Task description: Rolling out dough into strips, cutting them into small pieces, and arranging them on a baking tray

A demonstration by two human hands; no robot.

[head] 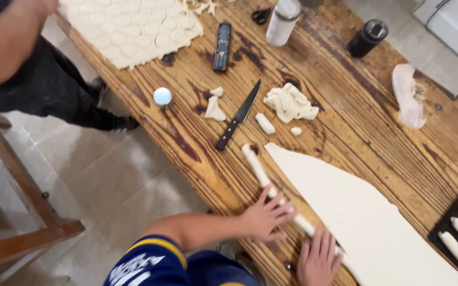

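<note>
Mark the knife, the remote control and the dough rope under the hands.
knife [238, 116]: head view, on the blade near where it meets the dark handle.
remote control [222, 46]: head view, middle of its black body.
dough rope [256, 165]: head view, bare stretch above the left hand [266, 216].

A dark-handled knife [238, 116] is lying on the wooden bench [377, 132] beside a crumpled dough heap [290, 103]. A black remote [222, 46] is sitting near the disc-cut sheet [133, 32]. Shaped rolls are resting on a dark tray [443, 228].
</note>
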